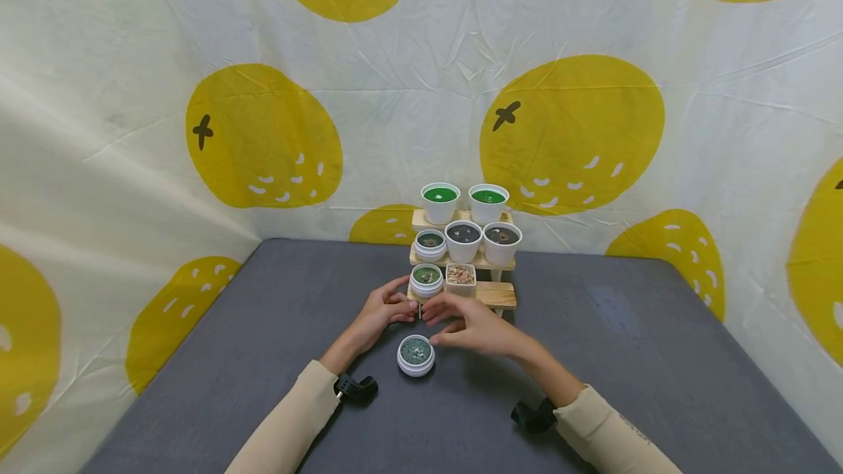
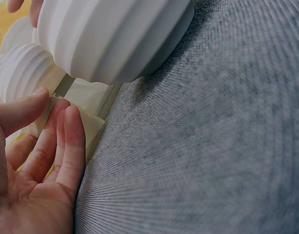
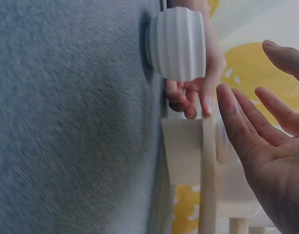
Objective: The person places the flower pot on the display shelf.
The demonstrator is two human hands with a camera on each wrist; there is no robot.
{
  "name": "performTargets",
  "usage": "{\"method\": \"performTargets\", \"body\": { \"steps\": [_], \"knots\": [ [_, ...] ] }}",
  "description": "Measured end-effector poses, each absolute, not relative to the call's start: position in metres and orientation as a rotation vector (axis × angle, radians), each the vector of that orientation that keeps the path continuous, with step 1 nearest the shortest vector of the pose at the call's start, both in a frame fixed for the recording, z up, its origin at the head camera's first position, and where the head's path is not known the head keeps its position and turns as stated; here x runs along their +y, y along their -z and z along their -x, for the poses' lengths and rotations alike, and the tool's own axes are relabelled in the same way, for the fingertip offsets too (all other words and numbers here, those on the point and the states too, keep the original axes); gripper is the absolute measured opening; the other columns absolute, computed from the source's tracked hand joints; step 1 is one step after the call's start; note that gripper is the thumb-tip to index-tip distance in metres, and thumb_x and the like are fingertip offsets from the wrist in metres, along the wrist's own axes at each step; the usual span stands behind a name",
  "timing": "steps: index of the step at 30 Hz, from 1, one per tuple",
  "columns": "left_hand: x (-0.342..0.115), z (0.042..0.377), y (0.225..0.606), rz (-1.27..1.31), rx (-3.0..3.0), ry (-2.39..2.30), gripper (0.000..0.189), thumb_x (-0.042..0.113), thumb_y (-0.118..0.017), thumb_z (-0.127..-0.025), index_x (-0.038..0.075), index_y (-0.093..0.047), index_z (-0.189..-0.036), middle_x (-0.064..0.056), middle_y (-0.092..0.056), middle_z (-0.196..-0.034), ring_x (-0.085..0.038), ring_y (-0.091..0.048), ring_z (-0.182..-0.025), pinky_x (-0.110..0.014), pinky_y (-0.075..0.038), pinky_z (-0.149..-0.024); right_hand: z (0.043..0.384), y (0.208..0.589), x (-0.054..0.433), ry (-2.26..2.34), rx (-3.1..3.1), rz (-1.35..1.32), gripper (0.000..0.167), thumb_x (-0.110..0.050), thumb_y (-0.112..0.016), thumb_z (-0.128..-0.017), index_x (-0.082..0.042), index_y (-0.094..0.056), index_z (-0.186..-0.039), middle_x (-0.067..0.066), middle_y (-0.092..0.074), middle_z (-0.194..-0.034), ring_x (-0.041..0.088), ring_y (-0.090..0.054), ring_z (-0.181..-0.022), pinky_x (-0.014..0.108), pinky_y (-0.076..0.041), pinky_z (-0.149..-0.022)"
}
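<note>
My left hand (image 1: 385,307) is at the front left corner of a small tiered wooden stand (image 1: 497,294). In the left wrist view, its thumb and fingertips pinch the edge of the stand's lowest step. Just to the right, my right hand (image 1: 470,322) hovers with its fingers spread and nothing between them. A white ribbed jar (image 1: 416,366) with grey-green contents stands on the table between the wrists, below the right thumb. On the lowest step sit a white jar (image 1: 426,290) with green contents and a square cup (image 1: 460,287) of pinkish-brown bits.
Two white cups with black contents (image 1: 464,251) and a white jar (image 1: 430,253) fill the middle step. Two cups with green contents (image 1: 440,214) stand on top. The grey table (image 1: 296,291) meets a fruit-printed cloth (image 1: 408,115) behind the stand.
</note>
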State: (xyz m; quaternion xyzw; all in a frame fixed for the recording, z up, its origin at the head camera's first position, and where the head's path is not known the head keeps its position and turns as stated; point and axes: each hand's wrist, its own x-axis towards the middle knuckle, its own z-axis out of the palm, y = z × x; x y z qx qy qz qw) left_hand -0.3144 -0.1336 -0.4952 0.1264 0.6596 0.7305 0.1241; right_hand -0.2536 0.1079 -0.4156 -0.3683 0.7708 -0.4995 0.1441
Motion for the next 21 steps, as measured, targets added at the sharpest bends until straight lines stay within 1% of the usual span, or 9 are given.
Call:
{"method": "performTargets", "body": {
  "steps": [3, 9, 13, 17, 21],
  "knots": [
    [-0.134, 0.315, 0.496, -0.379, 1.924, -2.125, 0.07, 0.003, -0.069, -0.096, 0.005, -0.037, -0.158, 0.001, -0.072, -0.09, -0.012, -0.07, -0.08, -0.026, -0.062, -0.076, 0.254, 0.42, 0.106, 1.44, 2.206, 1.07, 0.051, -0.01, -0.077, -0.093, 0.005, -0.054, -0.137, 0.029, -0.06, -0.135, 0.046, -0.061, -0.125, 0.036, -0.06, -0.098],
    [-0.135, 0.315, 0.497, -0.389, 1.924, -2.121, 0.07, 0.004, -0.069, -0.097, 0.005, -0.036, -0.159, 0.002, -0.072, -0.09, -0.013, -0.071, -0.081, -0.026, -0.062, -0.077, 0.253, 0.427, 0.103, 1.426, 2.234, 1.098, 0.048, -0.011, -0.076, -0.094, 0.002, -0.056, -0.135, 0.028, -0.059, -0.136, 0.044, -0.06, -0.127, 0.049, -0.056, -0.104],
    [-0.134, 0.314, 0.496, -0.375, 1.919, -2.13, 0.069, 0.004, -0.069, -0.097, 0.007, -0.037, -0.158, 0.001, -0.073, -0.09, -0.013, -0.072, -0.081, -0.027, -0.062, -0.077, 0.253, 0.431, 0.101, 1.416, 2.244, 1.102, 0.05, -0.012, -0.076, -0.094, 0.004, -0.055, -0.136, 0.028, -0.059, -0.137, 0.046, -0.059, -0.128, 0.055, -0.054, -0.104],
    [-0.135, 0.313, 0.495, -0.367, 1.922, -2.131, 0.069, 0.005, -0.069, -0.097, 0.009, -0.039, -0.158, 0.0, -0.074, -0.091, -0.013, -0.073, -0.082, -0.027, -0.063, -0.078, 0.252, 0.432, 0.099, 1.406, 2.243, 1.084, 0.052, -0.013, -0.076, -0.094, 0.004, -0.055, -0.138, 0.028, -0.058, -0.139, 0.047, -0.058, -0.13, 0.058, -0.053, -0.105],
    [-0.136, 0.313, 0.495, -0.383, 1.935, -2.116, 0.069, 0.006, -0.069, -0.097, 0.009, -0.038, -0.158, 0.001, -0.073, -0.092, -0.013, -0.073, -0.084, -0.027, -0.062, -0.079, 0.251, 0.431, 0.098, 1.407, 2.228, 1.063, 0.053, -0.014, -0.076, -0.094, 0.003, -0.054, -0.139, 0.028, -0.058, -0.141, 0.047, -0.057, -0.131, 0.061, -0.051, -0.106]
  ]
}}
